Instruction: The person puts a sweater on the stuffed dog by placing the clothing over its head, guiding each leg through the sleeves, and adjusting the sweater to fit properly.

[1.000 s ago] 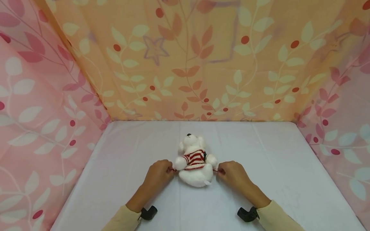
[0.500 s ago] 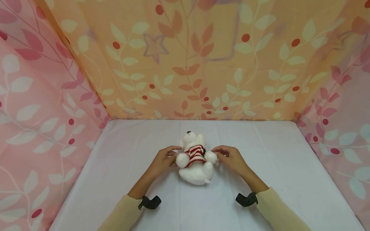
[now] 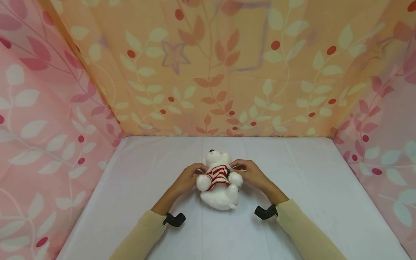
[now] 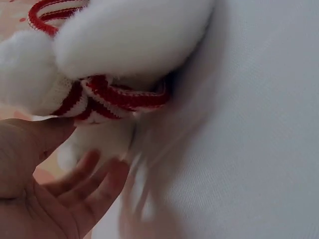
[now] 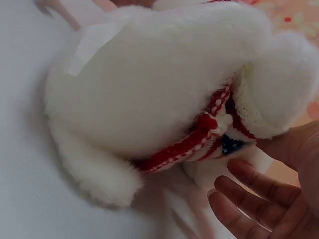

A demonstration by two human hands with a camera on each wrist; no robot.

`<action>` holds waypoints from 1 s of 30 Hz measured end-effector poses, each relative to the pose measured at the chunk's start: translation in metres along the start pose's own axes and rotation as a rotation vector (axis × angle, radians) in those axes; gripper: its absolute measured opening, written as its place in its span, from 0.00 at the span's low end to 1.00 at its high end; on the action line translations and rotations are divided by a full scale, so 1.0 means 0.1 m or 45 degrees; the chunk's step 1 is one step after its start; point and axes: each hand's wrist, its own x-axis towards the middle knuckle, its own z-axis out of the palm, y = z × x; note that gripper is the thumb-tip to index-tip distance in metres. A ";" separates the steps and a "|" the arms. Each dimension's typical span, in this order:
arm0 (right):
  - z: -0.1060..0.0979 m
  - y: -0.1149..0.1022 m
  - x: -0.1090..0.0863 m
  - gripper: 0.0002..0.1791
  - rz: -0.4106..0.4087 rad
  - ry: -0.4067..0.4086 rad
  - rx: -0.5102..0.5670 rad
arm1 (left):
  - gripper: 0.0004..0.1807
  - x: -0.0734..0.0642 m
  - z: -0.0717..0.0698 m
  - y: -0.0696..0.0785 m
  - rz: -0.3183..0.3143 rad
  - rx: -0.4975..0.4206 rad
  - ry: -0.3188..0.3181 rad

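A white plush toy animal (image 3: 217, 200) with a black nose lies on its front or back, head toward the far side, wearing a red-and-white striped knitted sweater (image 3: 219, 174). At its left side is my left hand (image 3: 191, 176); the thumb touches the sleeve in the left wrist view, and the other fingers (image 4: 107, 186) are loosely bent below it. My right hand (image 3: 252, 174) is on the opposite side, its thumb tip hidden behind the toy's arm. Its fingers (image 5: 251, 196) are spread beside the sweater's hem (image 5: 174, 152), gripping nothing.
A white cloth covers the table (image 3: 156, 151). Orange patterned fabric (image 3: 208, 72) hangs behind it, with pink fabric (image 3: 42, 144) at both sides. A black wrist camera (image 3: 174, 219) sits on each forearm. A white tag (image 5: 94, 47) hangs from the toy.
A second ago both hands pinched red-edged cloth drawn out sideways near the sweater's hem. They let go and moved up along the toy's sides, then inward toward its shoulders; the sweater sits slightly higher.
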 end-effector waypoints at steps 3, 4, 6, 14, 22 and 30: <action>0.01 -0.01 0.01 0.06 -0.017 0.037 -0.001 | 0.08 -0.01 0.02 0.01 0.007 0.014 0.047; 0.02 -0.02 0.01 0.05 -0.019 0.046 0.002 | 0.08 -0.01 0.03 0.01 0.007 0.004 0.052; 0.03 -0.02 0.03 0.04 -0.005 0.055 0.034 | 0.06 -0.01 0.06 0.00 0.021 -0.023 0.057; 0.08 0.04 0.07 0.05 0.095 0.166 0.103 | 0.04 0.03 0.16 -0.04 0.071 -0.064 0.202; 0.15 0.03 0.03 0.06 0.072 0.298 0.155 | 0.10 0.05 0.17 -0.05 0.085 0.065 0.337; 0.22 0.00 -0.10 0.07 0.069 0.353 -0.001 | 0.14 -0.04 0.18 0.00 0.024 0.056 0.241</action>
